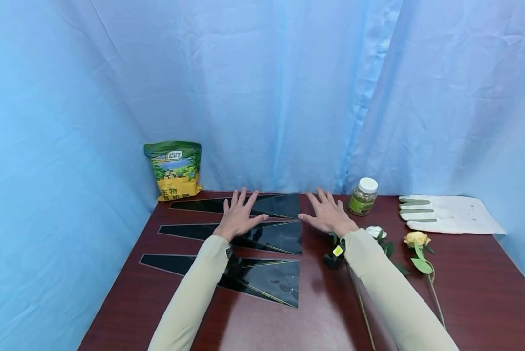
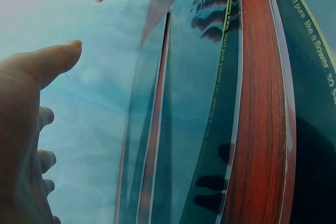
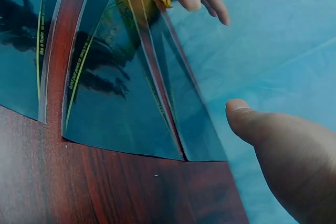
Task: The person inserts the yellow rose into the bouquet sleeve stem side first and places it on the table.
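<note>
Three dark, glossy tapered flower sleeves lie flat on the table, one behind another: a back sleeve (image 1: 284,204), a middle sleeve (image 1: 284,236) and a front sleeve (image 1: 273,280). Yellow lettering runs along their edges in both wrist views. My left hand (image 1: 238,218) is spread above the back and middle sleeves, thumb pointing right, holding nothing. Just past the sleeves' wide right ends, my right hand (image 1: 329,216) is also spread and holds nothing, its thumb pointing left. In the right wrist view, the right thumb (image 3: 262,129) stands apart from the sleeves.
A green and yellow bag (image 1: 176,170) stands at the back left. Right of my right hand are a white-lidded jar (image 1: 362,197), a white glove (image 1: 453,214), a white rose (image 1: 375,232) and a yellow rose (image 1: 417,240). Blue curtains (image 1: 253,97) hang behind the table.
</note>
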The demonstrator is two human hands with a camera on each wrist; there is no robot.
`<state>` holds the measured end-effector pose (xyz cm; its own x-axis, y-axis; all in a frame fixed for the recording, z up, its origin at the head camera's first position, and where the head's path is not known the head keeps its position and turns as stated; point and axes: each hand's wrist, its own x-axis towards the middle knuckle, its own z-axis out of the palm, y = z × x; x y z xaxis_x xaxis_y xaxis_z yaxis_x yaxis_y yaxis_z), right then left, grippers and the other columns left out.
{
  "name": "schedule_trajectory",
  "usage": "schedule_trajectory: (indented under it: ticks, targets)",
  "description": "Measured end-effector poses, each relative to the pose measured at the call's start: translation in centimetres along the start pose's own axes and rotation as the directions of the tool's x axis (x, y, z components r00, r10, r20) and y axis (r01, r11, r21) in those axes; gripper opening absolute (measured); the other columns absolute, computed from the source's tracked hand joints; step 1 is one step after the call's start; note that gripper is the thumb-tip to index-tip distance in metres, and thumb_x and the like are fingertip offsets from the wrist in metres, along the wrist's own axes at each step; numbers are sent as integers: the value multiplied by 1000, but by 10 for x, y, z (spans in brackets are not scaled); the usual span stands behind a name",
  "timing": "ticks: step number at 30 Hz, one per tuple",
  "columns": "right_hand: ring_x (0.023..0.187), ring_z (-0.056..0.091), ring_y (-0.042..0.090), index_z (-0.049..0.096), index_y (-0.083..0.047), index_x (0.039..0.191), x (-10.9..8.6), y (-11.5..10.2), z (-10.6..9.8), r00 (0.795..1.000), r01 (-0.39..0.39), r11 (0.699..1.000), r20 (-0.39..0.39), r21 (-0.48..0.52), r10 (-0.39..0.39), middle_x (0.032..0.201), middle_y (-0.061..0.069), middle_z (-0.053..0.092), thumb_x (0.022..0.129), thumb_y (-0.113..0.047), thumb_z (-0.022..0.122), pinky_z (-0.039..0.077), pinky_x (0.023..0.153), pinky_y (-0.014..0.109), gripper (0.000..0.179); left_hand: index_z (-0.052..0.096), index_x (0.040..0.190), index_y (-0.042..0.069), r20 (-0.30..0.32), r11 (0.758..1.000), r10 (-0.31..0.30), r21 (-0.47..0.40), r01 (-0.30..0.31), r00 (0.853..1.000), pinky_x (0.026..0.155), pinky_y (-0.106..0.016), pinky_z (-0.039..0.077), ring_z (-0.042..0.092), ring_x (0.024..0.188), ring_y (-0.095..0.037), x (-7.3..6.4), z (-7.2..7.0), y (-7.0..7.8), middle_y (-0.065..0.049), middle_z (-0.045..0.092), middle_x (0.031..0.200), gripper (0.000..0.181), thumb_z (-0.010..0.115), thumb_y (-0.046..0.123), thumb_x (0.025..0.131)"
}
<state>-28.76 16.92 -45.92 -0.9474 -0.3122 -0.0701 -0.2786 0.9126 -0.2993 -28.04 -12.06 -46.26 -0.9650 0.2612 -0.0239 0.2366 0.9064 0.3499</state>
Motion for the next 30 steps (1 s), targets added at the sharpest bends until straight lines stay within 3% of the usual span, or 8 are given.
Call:
schedule_trajectory:
  ticks: [12, 30]
  targets:
    - [152, 12, 52, 22, -10, 160, 22, -8, 17, 994, -70, 997, 85, -42, 74, 166, 27, 12, 99, -56, 49, 19, 117, 75, 82, 16, 162, 28, 82, 1000, -22, 22, 20, 996, 124, -67, 9, 2, 158, -41, 16, 17, 1, -14, 7, 171, 84, 50, 66, 95]
    - [149, 17, 56, 22, -6, 159, 38, -7, 32, 962, -154, 982, 208, -112, 174, 164, 30, 14, 103, -53, 45, 29, 111, 75, 77, 16, 162, 29, 187, 1000, 8, -22, -4, 982, 126, -64, 8, 3, 158, -39, 31, 38, 5, -10, 5, 171, 81, 49, 64, 96]
